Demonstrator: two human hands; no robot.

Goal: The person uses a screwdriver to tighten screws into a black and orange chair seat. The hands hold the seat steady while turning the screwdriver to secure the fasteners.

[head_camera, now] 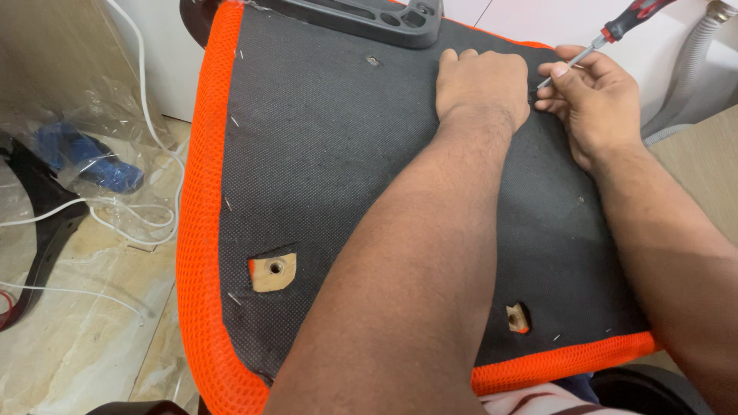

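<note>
- Left hand (480, 88) is a loose fist, knuckles down, pressed on the black fabric underside (346, 169) of an upturned seat cushion; holds nothing visible, fingers curled under and hidden.
- Left forearm runs long from bottom centre up to the far side of the cushion, covering much of the middle.
- Right hand (596, 104) sits just right of the left, touching it, fingers pinched narrow round the metal shaft of a screwdriver (607, 34).
- Screwdriver has a red and black handle, tilted up and away to the right; tip is down at the fabric between the two hands, exact contact point hidden.
- Orange mesh border (201, 192) wraps the cushion's edge: left of the arms and along the near edge below them.
- Fabric is dotted, matte, stapled near the border; small staples show left of the left arm.
- Two cut-outs expose wood with threaded metal inserts: one (274, 270) left of the left forearm, one (516, 317) between the forearms near the near edge.
- Black plastic bracket (369, 17) lies beyond the left hand at the far edge.
- Open fabric left of the left hand; right of the right hand is tight, grey ribbed hose (692, 61) near.
- Far left on the tiled floor: clear plastic bag (84, 146) with blue item, white cable (146, 115).
</note>
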